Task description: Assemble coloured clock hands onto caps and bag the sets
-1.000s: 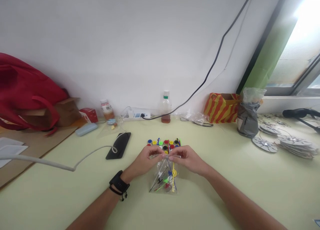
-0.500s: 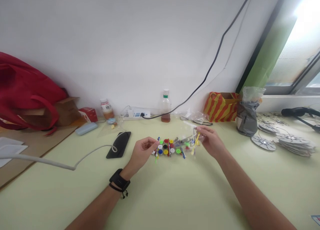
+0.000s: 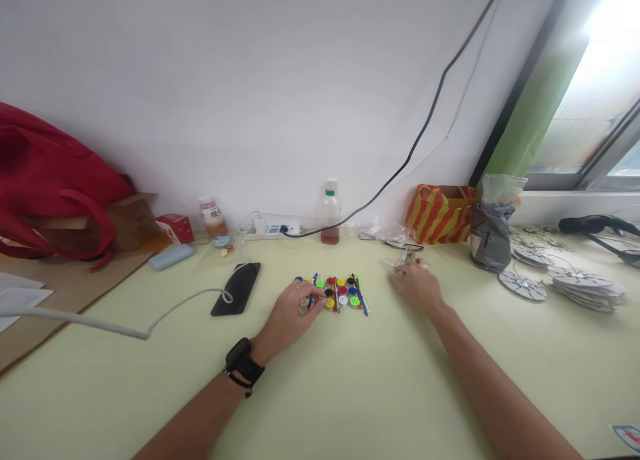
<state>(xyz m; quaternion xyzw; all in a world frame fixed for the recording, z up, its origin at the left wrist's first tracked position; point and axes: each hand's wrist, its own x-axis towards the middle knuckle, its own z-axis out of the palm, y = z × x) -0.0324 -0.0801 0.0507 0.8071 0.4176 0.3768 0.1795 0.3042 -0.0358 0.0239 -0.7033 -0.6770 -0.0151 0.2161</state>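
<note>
My left hand [image 3: 291, 308] rests at the left end of a group of small round pieces with coloured tops [image 3: 342, 291]. Its fingers are curled together over them, and what they pinch, if anything, is hidden. Thin coloured sticks [image 3: 362, 295] lie between and beside the columns of round pieces, one bundle at the right end. Farther right, my right hand [image 3: 416, 285] is low on the table, its fingers closed on a clear plastic bag [image 3: 411, 255] with small coloured parts inside. The hand partly covers the bag.
A black phone [image 3: 237, 289] with a grey cable lies left of my left hand. Along the wall stand a drink bottle [image 3: 331, 213], a power strip [image 3: 274, 228] and a striped paper bag [image 3: 439, 215]. Stacked flat discs [image 3: 583, 288] sit at the right.
My right hand has moved the plastic bag away from the round pieces, back and right onto the table. My left hand has come down over the left-hand pieces.
</note>
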